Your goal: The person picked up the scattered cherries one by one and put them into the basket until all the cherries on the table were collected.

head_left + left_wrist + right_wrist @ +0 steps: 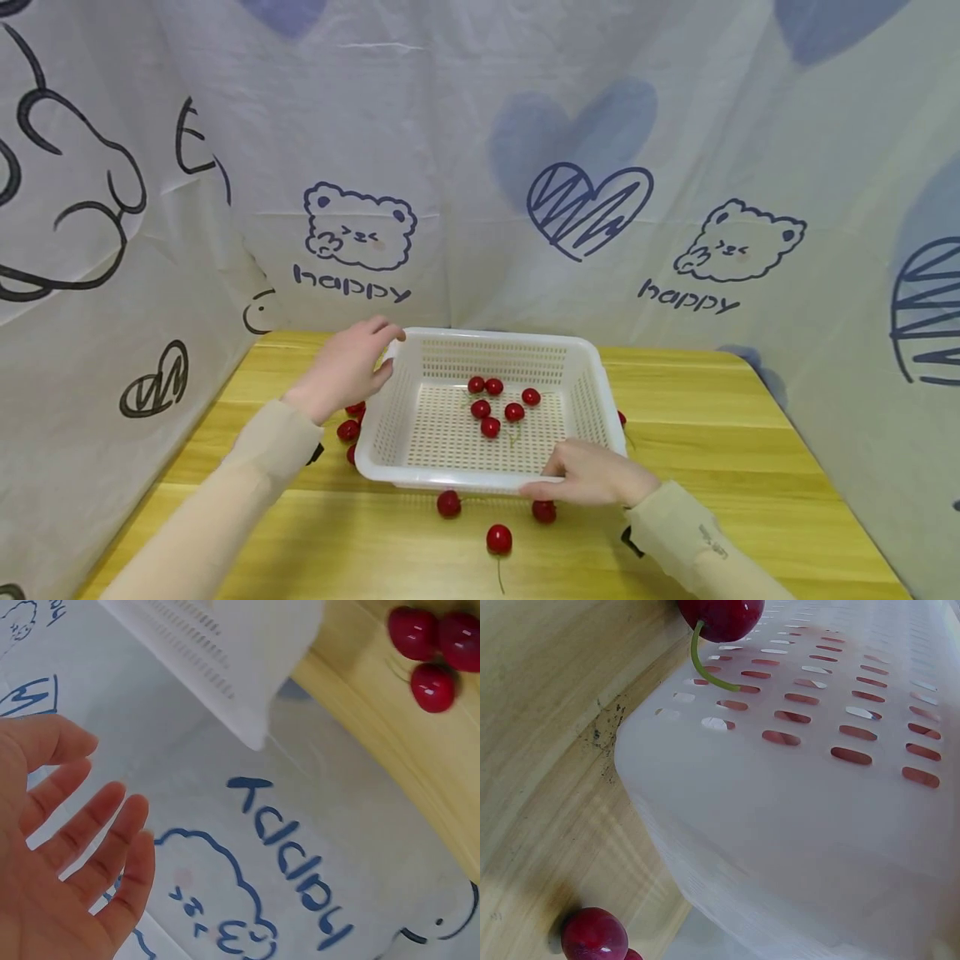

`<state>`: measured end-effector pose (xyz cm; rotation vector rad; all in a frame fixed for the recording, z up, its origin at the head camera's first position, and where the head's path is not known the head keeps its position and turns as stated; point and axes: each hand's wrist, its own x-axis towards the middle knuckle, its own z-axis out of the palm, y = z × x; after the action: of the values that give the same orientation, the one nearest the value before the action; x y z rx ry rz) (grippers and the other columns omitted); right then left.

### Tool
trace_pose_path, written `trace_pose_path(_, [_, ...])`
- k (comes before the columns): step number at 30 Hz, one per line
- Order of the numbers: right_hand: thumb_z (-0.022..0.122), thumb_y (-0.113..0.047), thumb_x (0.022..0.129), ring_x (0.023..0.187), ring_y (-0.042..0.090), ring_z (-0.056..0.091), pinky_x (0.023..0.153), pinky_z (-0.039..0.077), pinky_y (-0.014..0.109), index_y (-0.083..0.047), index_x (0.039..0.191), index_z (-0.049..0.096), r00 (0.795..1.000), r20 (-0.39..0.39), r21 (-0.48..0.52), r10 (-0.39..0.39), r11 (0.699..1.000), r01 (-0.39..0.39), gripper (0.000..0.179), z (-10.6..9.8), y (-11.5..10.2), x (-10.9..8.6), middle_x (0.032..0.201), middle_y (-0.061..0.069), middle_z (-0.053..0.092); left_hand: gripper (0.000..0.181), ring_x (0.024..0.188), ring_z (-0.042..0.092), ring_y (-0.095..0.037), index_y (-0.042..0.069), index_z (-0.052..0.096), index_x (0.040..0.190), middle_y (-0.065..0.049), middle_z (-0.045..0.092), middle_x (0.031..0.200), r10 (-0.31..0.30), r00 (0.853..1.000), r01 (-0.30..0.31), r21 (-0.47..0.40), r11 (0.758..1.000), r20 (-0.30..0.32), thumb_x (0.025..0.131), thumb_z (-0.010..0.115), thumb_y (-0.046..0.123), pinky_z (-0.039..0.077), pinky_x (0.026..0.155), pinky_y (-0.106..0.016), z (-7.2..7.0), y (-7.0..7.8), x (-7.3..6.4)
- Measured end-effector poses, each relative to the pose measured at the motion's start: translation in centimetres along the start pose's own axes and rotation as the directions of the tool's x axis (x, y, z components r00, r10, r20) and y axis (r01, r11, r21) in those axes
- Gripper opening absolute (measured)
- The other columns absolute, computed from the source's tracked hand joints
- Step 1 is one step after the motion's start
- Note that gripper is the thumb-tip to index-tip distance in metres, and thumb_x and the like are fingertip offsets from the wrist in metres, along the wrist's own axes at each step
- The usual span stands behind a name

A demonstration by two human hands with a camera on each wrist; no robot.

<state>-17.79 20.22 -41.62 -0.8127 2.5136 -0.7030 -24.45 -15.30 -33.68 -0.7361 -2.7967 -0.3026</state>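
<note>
A white plastic basket [487, 478] with slotted walls stands on the table, several red cherries [490, 427] on its floor. My right hand [596, 473] grips its front wall near the right corner, thumb outside and fingers inside the rim. In the right wrist view the basket wall [780, 802] fills much of the picture, with skin tones behind its slots. My left hand [348, 367] hovers by the back left corner, fingers loosely bent and holding nothing. The left wrist view shows that hand [75, 832] apart from the basket corner [255, 720].
Loose cherries [348, 430] lie left of the basket. In front are a cherry with a stem [498, 539], another cherry [448, 503] and one cherry [544, 511] below my right hand. The wooden table [720, 467] meets a printed cloth [465, 167] behind and at both sides.
</note>
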Motion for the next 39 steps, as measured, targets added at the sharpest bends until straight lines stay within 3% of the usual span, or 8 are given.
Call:
trace_pose_path(8, [0.06,-0.065,0.091,0.047,0.003,0.019,0.046,0.018,0.021,-0.009,0.059,0.067,1.0,0.002,-0.001,0.022,1.0,-0.022,0.065,0.1,0.2,0.1,0.047,-0.016,0.027,0.033,0.107,0.064,-0.034,0.004,0.063,0.123,-0.014,0.064,0.123,-0.042,0.999,0.043,0.027,0.999,-0.02,0.091,0.067,0.011,0.055,0.092,-0.049,0.2,-2.0,-2.2])
trace_pose_path(16, [0.059,-0.066,0.091,0.047,0.003,0.019,0.046,0.018,0.021,-0.013,0.056,0.063,1.0,0.004,-0.007,0.022,1.0,-0.022,0.063,0.2,0.2,0.1,0.047,-0.016,0.026,0.031,0.094,0.064,-0.03,0.005,0.064,0.119,-0.012,0.067,0.113,-0.066,0.998,0.066,0.036,0.997,-0.006,0.089,0.07,0.011,0.055,0.085,-0.047,1.4,-4.1,-4.6])
trace_pose_path(21, [0.059,-0.065,0.091,0.047,0.003,0.019,0.046,0.018,0.021,-0.01,0.059,0.067,1.0,0.001,-0.01,0.022,1.0,-0.022,0.065,0.2,0.3,0.2,0.048,-0.016,0.026,0.031,0.093,0.065,-0.031,0.006,0.065,0.117,-0.012,0.066,0.113,-0.094,0.993,0.091,0.036,0.995,0.072,0.088,0.073,0.013,0.056,0.084,-0.05,2.3,-5.0,-5.9])
trace_pose_path(28, [0.06,-0.065,0.091,0.046,0.002,0.019,0.045,0.019,0.02,-0.027,0.051,0.047,1.0,-0.002,-0.015,0.013,1.0,-0.013,0.057,0.1,0.3,0.0,0.046,-0.017,0.027,0.038,0.106,0.065,-0.036,0.005,0.063,0.125,-0.016,0.064,0.123,-0.114,0.972,0.119,-0.013,0.993,0.205,0.089,0.073,0.014,0.056,0.091,-0.054,4.0,-5.7,-7.3])
trace_pose_path(39, [0.059,-0.064,0.092,0.045,0.0,0.022,0.046,0.02,0.018,-0.028,0.051,0.042,1.0,0.004,-0.039,-0.025,0.999,0.025,0.058,-0.4,0.9,-0.3,0.046,-0.018,0.028,0.039,0.112,0.064,-0.038,0.009,0.063,0.128,-0.017,0.063,0.129,-0.114,0.954,0.127,-0.031,0.991,0.277,0.09,0.072,0.013,0.054,0.094,-0.056,5.2,-6.0,-8.1])
